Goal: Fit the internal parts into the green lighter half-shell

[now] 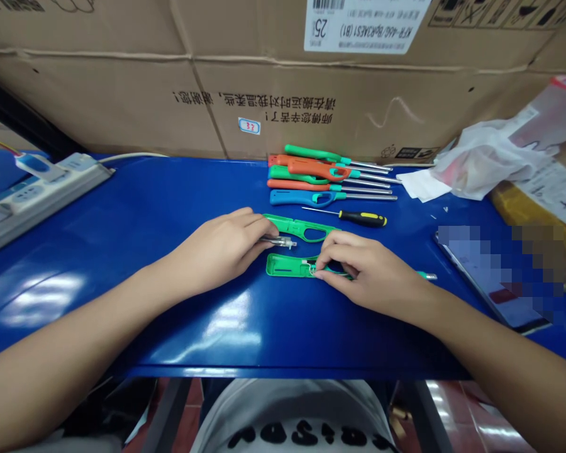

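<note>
Here, the left hand [221, 245] pinches a small clear part [283, 241] beside the upper green shell [306, 228]. The right hand [363, 267] grips the lower green shell [285, 265] on the blue table [146, 214]. A screwdriver [358, 218] lies just behind.

Upside-down white paper shipping label [365, 25] on the upper brown cardboard carton [122, 25] reads "25" and "KFR-46G/BpR3AES1 (B1)"; small white sticker [249, 126] on the lower brown cardboard carton [122, 107] shows "33" beside inverted black Chinese print [255, 108].
</note>
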A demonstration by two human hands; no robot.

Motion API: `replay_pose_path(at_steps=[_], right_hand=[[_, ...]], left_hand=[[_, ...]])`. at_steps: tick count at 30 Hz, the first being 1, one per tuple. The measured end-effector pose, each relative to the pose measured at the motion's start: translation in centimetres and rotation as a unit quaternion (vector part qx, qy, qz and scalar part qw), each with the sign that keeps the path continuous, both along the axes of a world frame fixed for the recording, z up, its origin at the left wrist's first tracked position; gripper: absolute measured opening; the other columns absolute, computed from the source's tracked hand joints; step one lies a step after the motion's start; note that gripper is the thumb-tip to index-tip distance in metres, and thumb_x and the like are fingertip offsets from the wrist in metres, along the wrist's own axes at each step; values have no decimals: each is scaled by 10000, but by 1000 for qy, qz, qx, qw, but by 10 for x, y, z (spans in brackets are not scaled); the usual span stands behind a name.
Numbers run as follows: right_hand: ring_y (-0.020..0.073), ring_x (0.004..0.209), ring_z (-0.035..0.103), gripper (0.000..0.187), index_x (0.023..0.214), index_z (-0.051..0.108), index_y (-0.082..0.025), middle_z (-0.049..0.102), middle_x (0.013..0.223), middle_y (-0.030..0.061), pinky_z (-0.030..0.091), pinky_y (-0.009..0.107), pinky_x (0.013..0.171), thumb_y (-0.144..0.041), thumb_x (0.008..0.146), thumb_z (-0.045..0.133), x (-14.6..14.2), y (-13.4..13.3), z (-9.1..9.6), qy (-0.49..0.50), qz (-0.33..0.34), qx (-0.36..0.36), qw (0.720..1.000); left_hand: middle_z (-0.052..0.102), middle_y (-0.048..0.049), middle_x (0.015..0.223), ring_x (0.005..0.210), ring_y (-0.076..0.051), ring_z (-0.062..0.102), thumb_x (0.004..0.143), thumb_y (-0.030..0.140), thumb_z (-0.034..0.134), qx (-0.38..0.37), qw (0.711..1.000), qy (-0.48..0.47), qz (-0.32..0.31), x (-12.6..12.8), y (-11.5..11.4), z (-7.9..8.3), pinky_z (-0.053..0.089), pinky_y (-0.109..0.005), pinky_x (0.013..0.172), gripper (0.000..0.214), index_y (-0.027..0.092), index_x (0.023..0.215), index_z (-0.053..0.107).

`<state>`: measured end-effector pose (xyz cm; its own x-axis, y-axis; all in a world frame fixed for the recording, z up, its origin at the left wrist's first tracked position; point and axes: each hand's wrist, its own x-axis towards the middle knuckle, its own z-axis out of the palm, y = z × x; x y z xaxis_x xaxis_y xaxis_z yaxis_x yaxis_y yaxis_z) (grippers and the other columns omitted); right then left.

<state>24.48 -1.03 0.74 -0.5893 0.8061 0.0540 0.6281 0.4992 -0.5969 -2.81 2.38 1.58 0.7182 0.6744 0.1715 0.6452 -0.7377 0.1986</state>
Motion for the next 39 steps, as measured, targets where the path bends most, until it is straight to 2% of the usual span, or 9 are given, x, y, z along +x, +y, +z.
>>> replay_pose_path(at_steps=[5,9,14,21,39], right_hand=[[67,567,436,63,868,677,-197,647,849,-18,387,245,596,-163,910,644,1,0,3,37,-11,3,999],[68,521,445,84,884,703,-211,589,677,-51,386,230,550,-185,917,630,1,0,1,48,-41,-40,997],[69,604,546,111,900,734,-217,652,789,-24,418,216,564,-181,915,629,1,0,-1,69,-40,-62,995],[68,596,538,112,861,713,-212,636,771,-28,418,216,563,-179,911,619,0,0,2,71,-45,-81,993],[73,601,541,114,859,704,-215,611,733,-36,418,219,568,-169,910,613,1,1,0,65,-42,-78,994]], left_hand=[[733,-80,1116,1040,-220,657,1047,232,514,-64,993,-77,-58,6,-12,8,529,-360,937,258,168,1234,679],[734,-86,1104,1017,-212,684,1043,223,521,-99,989,-85,-71,11,-21,5,550,-348,921,252,167,1213,700],[736,-82,1092,1008,-205,694,1034,213,544,-108,987,-96,-70,13,-23,0,555,-324,912,228,152,1180,708],[744,-63,1083,990,-180,702,1027,203,559,-109,986,-102,-69,14,-20,0,551,-281,891,222,156,1183,710],[739,-72,1099,1016,-194,696,1031,207,537,-114,986,-99,-77,13,-21,1,556,-310,910,243,164,1201,704]])
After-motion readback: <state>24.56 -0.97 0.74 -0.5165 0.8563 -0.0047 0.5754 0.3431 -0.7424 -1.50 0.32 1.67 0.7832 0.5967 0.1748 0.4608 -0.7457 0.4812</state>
